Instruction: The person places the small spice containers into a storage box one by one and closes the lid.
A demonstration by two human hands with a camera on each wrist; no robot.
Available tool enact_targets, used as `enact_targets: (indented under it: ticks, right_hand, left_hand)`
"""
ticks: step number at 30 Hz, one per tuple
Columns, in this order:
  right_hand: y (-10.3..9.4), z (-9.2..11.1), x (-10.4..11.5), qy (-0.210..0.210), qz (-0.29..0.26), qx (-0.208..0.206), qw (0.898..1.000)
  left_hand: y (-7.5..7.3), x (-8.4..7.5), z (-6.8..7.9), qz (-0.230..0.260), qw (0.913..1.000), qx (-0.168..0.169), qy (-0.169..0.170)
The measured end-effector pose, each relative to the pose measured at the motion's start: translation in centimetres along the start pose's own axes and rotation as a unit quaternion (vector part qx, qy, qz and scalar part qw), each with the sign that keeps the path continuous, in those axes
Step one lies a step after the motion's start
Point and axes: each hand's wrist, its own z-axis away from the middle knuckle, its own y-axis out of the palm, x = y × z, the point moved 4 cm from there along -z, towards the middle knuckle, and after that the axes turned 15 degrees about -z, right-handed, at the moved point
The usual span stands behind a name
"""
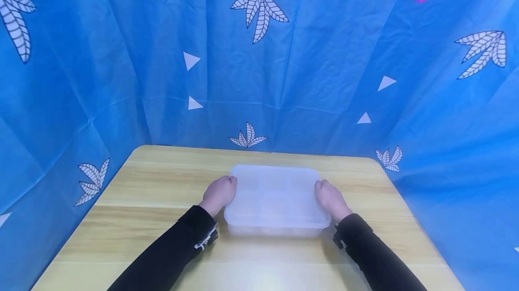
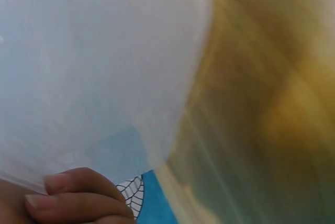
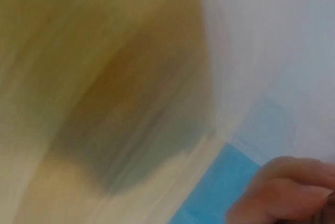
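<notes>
A translucent white plastic storage box [image 1: 277, 196] with a lid is held level over the middle of the table. Faint compartment outlines show through its lid. My left hand [image 1: 220, 192] grips the box's left side by the rim, thumb at the edge. On the opposite side my right hand [image 1: 330, 196] grips the rim in the same way. In the left wrist view, curled fingers [image 2: 84, 195] sit under the box's wall [image 2: 99, 67]. The right wrist view has the fingers [image 3: 282, 190] bent at the box's edge, close beside its pale wall [image 3: 261, 51].
The light wood-grain table [image 1: 162, 183] has rounded far corners. Blue cloth [image 1: 251, 79] with white leaf and triangle prints hangs behind it and along both sides. Dark sleeves [image 1: 170, 255] with wrist-worn devices cross the near part of the table.
</notes>
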Motion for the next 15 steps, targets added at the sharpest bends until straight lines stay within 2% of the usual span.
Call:
enact_targets:
  ticks: [7,15]
  right_hand:
    - [-0.13,0.05,-0.12,-0.021,-0.026,0.01,0.999]
    - [-0.07,-0.23,-0.21,-0.04,-0.019,0.013,0.999]
  left_hand:
    - [0.17,0.08,-0.06,0.06,0.9978,-0.016,0.025]
    - [0.27,0.47,-0.11,0.064,0.9974,-0.012,0.032]
